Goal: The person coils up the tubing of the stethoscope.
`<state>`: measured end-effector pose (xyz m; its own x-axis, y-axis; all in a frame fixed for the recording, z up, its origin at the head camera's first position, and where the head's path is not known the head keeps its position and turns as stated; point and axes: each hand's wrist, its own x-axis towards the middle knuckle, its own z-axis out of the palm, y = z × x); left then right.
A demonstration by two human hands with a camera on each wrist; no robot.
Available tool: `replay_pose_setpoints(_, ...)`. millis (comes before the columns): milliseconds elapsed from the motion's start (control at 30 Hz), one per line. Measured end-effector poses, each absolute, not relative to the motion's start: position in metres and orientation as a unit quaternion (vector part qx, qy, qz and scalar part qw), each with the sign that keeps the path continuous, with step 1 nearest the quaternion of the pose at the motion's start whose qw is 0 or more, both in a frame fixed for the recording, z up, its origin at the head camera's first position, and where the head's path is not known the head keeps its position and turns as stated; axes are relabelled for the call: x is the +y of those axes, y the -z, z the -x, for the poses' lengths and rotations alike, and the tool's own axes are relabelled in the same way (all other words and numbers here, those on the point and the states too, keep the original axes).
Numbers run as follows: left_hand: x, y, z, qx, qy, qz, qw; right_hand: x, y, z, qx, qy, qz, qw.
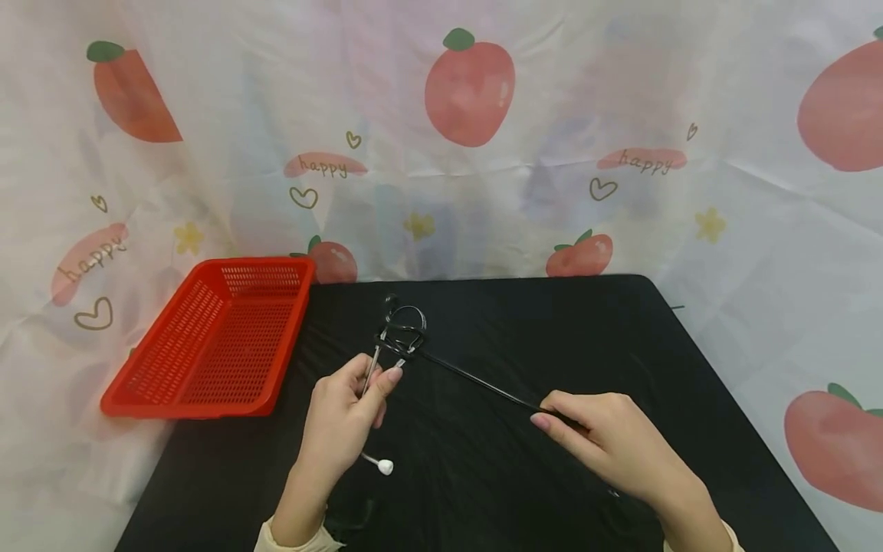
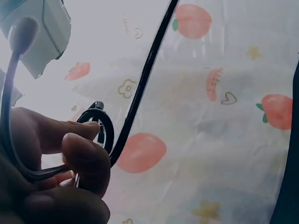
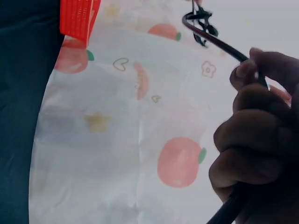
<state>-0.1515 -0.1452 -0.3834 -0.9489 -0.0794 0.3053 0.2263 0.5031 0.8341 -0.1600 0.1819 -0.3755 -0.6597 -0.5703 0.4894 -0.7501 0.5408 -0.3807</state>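
A stethoscope with black tubing [image 1: 483,382] and metal ear tubes [image 1: 371,369] is held between both hands over the black table. My left hand [image 1: 339,420] grips the metal ear tubes between thumb and fingers. Below that hand a white ear tip [image 1: 385,466] sticks out. Just beyond the left fingertips, the tubing winds in loops [image 1: 403,336] about the upper part of the ear tubes. From there a length stretches to my right hand [image 1: 614,441], which pinches it with thumb and forefinger. In the right wrist view the other fingers [image 3: 247,130] curl round the tubing too.
At the left of the table [image 1: 524,322] stands a red plastic basket [image 1: 293,330] with perforated walls. Behind the table hangs a pale curtain [image 1: 524,100] printed with fruit and the word "happy".
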Motion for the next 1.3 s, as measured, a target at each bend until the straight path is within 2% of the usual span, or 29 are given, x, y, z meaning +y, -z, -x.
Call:
replay_pose_setpoints(133,-0.143,0.388,0.155,-0.874,0.466,0.041,0.136,0.182,0.372,0.156,-0.831,-0.297,-0.434,0.183)
replay_pose_setpoints(400,-0.123,0.402,0.158,-0.927,0.360,0.063,0.077,0.170,0.350,0.164,-0.731,-0.320,-0.534,0.278)
replay_pose_setpoints(667,-0.110,0.401,0.152,-0.937,0.329,0.112,0.037,0.154,0.325,0.174,-0.705,-0.288,-0.572,0.305)
replay_pose_setpoints(867,-0.101,0.397,0.142,-0.930,0.319,0.177,0.040,0.145,0.314,0.184,-0.695,-0.302,-0.567,0.322)
replay_pose_setpoints(1033,-0.092,0.392,0.128,-0.913,0.275,0.295,0.061,0.139,0.312,0.195,-0.682,-0.347,-0.570,0.298)
replay_pose_setpoints(1200,-0.093,0.385,0.117,-0.877,0.256,0.397,0.094,0.138,0.323,0.205,-0.653,-0.425,-0.586,0.220)
replay_pose_setpoints(1300,-0.095,0.381,0.114,-0.853,0.241,0.441,0.139,0.135,0.331,0.211,-0.643,-0.468,-0.583,0.168)
